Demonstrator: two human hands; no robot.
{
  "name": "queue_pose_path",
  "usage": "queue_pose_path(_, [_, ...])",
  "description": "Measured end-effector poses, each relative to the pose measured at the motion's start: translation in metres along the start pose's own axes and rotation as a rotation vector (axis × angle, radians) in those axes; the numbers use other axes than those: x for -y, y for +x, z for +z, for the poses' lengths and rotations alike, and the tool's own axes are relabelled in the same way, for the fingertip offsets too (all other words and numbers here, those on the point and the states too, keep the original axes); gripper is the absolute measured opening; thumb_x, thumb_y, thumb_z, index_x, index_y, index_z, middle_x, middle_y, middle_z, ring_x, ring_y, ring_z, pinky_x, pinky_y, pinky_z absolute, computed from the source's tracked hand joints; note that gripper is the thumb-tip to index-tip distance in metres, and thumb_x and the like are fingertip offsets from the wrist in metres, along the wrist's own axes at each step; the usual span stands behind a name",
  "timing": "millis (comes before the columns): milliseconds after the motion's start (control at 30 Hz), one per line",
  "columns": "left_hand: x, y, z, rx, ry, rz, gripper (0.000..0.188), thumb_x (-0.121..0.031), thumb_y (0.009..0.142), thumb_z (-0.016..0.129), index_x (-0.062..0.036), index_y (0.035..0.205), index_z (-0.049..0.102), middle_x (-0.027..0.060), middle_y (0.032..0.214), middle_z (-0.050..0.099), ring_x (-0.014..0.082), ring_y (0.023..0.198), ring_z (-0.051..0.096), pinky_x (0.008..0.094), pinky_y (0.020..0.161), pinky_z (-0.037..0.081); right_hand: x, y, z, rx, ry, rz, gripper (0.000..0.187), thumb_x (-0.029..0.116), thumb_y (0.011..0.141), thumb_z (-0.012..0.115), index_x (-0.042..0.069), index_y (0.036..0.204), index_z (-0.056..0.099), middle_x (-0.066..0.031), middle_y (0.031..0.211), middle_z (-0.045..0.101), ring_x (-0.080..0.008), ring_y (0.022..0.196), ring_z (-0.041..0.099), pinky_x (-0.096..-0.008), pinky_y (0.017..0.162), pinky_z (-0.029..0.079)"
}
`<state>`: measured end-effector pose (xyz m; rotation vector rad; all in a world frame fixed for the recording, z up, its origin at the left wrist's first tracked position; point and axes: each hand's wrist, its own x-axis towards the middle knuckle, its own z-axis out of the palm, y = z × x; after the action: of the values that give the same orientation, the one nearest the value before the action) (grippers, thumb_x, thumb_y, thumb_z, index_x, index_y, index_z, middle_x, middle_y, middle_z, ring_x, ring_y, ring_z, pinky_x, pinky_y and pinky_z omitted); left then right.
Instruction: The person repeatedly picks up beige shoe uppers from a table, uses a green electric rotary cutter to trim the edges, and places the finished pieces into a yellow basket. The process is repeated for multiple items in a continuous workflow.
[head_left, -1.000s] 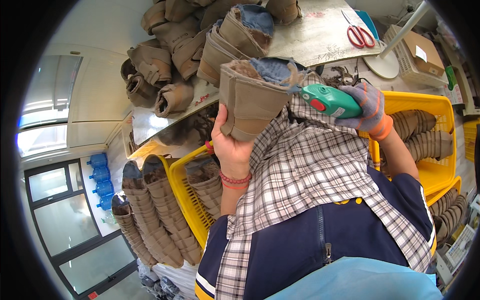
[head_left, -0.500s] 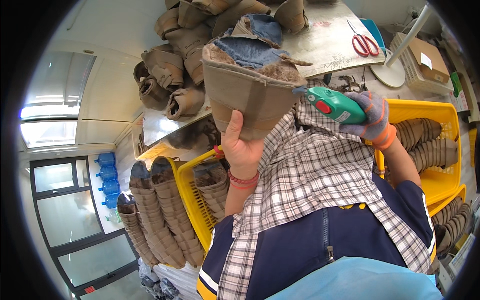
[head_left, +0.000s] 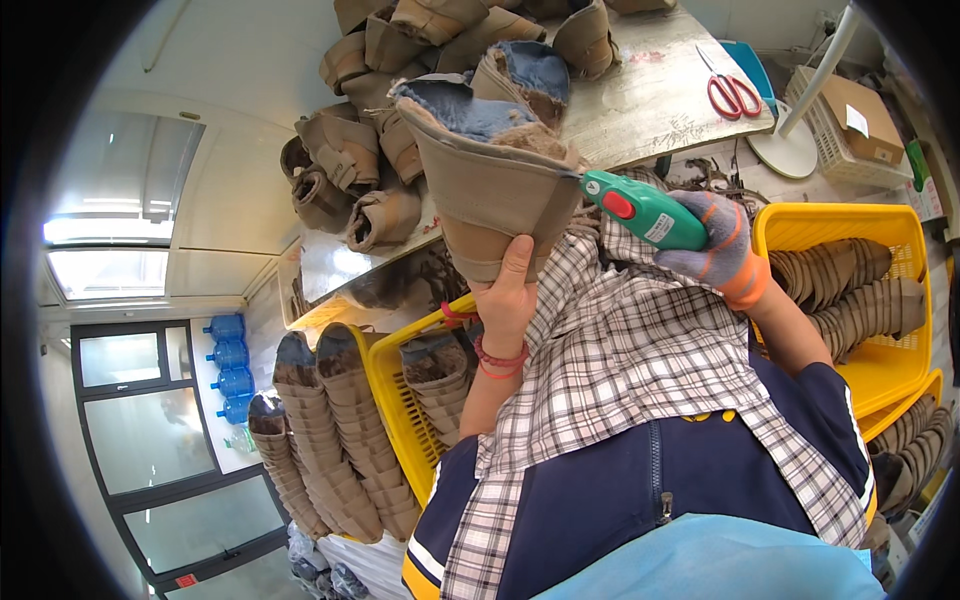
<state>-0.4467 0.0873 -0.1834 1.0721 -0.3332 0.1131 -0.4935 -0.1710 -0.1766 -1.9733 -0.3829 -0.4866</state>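
Gloved right hand (head_left: pixel 715 245) has shifted left, fingers wrapped around a green trimmer (head_left: pixel 645 212); left hand (head_left: pixel 506 298) clasps a shoe upper (head_left: pixel 495 205). Trimming seems underway, next likely calling for turning the upper.

Since a second ago, the brown shoe upper (head_left: pixel 490 195) has turned, showing another side.

One fisheye view looks down from the head, close to the left hand (head_left: pixel 508 300) and right hand (head_left: pixel 720 248), facing the near edge of the table (head_left: pixel 655 95).
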Motion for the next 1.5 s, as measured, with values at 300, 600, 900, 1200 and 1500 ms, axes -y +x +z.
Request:
queue_pose_path(300, [0.009,0.003,0.006,0.179,0.672,0.238,0.026,-0.004,0.092,0.061,0.0018,0.117,0.057,0.0087,0.113,0.062,0.018,0.099,0.058,0.0287,0.087,0.045,-0.003,0.005,0.018,-0.121,0.036,-0.019,0.053,0.024,0.062,0.087,0.002,0.105,0.065,-0.0126,0.086,0.069,-0.0211,0.074,0.068,-0.0295,0.067,0.053])
queue_pose_path(600, [0.039,0.002,-0.024,0.381,1.616,0.589,0.035,-0.003,0.086,0.058,0.0052,0.12,0.054,0.0235,0.123,0.053,0.042,0.114,0.049,0.0481,0.099,0.037,0.003,0.01,0.025,-0.194,0.054,0.097,0.053,0.026,0.066,0.086,0.0,0.106,0.063,-0.0124,0.085,0.069,-0.0177,0.072,0.067,-0.0279,0.066,0.053])
queue_pose_path(900, [0.046,-0.001,-0.024,0.507,1.455,0.525,0.055,-0.007,0.074,0.061,0.0065,0.126,0.048,0.0278,0.13,0.045,0.0477,0.12,0.041,0.0537,0.103,0.031,0.004,0.002,0.022,-0.25,0.319,0.358,0.049,0.024,0.074,0.082,-0.001,0.111,0.061,-0.0057,0.083,0.067,-0.0067,0.075,0.061,-0.0233,0.066,0.051])
queue_pose_path(1200, [-0.012,0.056,-0.017,0.098,1.008,0.428,0.037,-0.004,0.079,0.073,0.0071,0.112,0.058,0.0162,0.1,0.067,0.0244,0.086,0.066,0.0358,0.078,0.051,-0.034,-0.024,-0.009,-0.457,0.173,0.499,0.032,0.024,0.083,0.073,0.001,0.103,0.062,-0.0005,0.074,0.06,-0.0064,0.065,0.05,-0.0221,0.059,0.043])
queue_pose_path(1500, [-0.095,0.303,-0.098,-0.062,1.37,0.896,0.042,-0.015,0.077,0.074,-0.0003,0.113,0.058,0.0165,0.11,0.057,0.0349,0.105,0.051,0.0436,0.089,0.042,-0.053,-0.056,-0.011,-0.501,0.29,0.581,0.028,0.026,0.089,0.066,0.003,0.104,0.06,0.0026,0.07,0.054,-0.0049,0.058,0.047,-0.0215,0.051,0.037])
